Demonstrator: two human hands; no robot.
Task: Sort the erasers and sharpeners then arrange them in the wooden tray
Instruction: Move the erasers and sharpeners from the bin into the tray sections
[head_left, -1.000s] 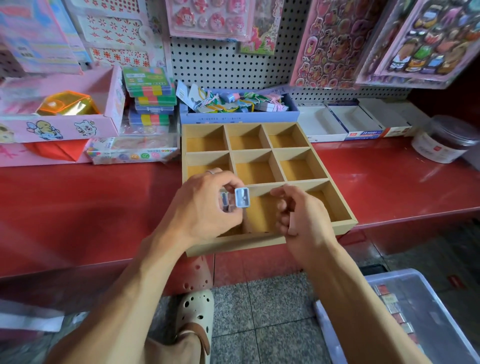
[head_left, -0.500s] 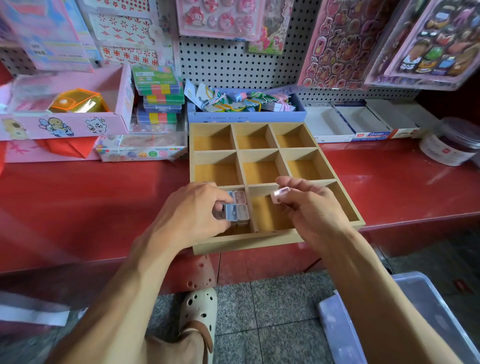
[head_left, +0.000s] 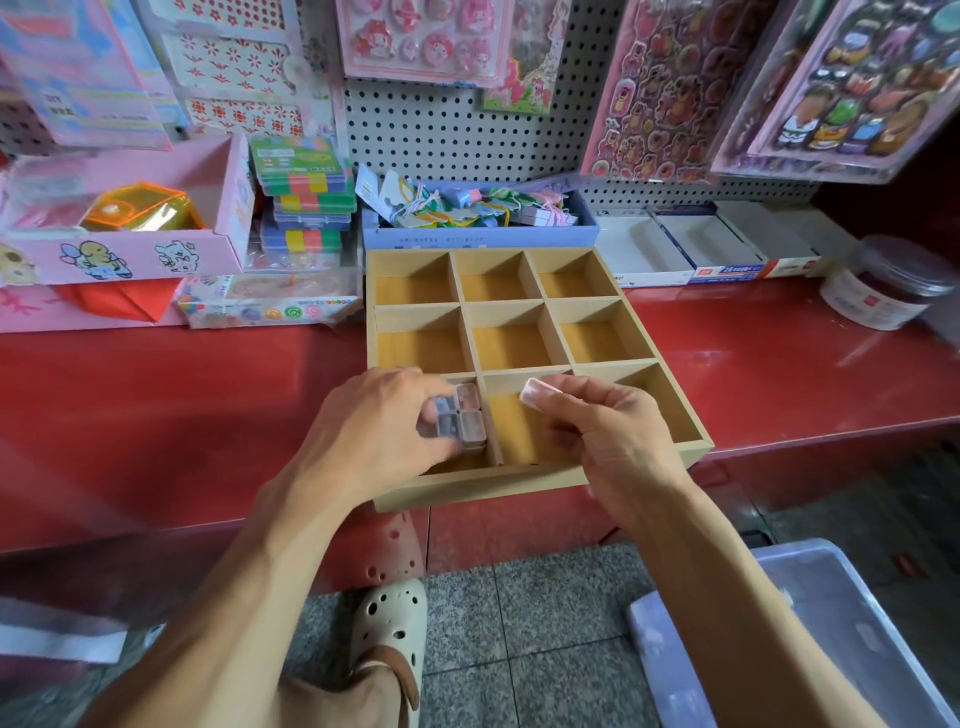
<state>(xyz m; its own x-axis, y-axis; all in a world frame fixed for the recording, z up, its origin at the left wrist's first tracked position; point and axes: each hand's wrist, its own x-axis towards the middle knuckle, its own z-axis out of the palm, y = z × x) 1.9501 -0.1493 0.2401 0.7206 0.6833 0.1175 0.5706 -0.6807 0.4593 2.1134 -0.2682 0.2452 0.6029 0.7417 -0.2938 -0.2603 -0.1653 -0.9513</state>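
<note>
Left hand (head_left: 374, 431) on sharpeners (head_left: 461, 422) in wooden tray (head_left: 540, 480); right hand (head_left: 605, 436) with eraser (head_left: 537, 391) (labels unreadable)

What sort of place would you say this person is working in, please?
Most likely a stationery or gift shop: sticker sheets hang on a pegboard above a red counter, which carries open display boxes such as the pink box.

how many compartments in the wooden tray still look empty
7: all three in the back row, all three in the middle row, and the front right one of the wooden tray. The hands hide parts of the front row.
</note>
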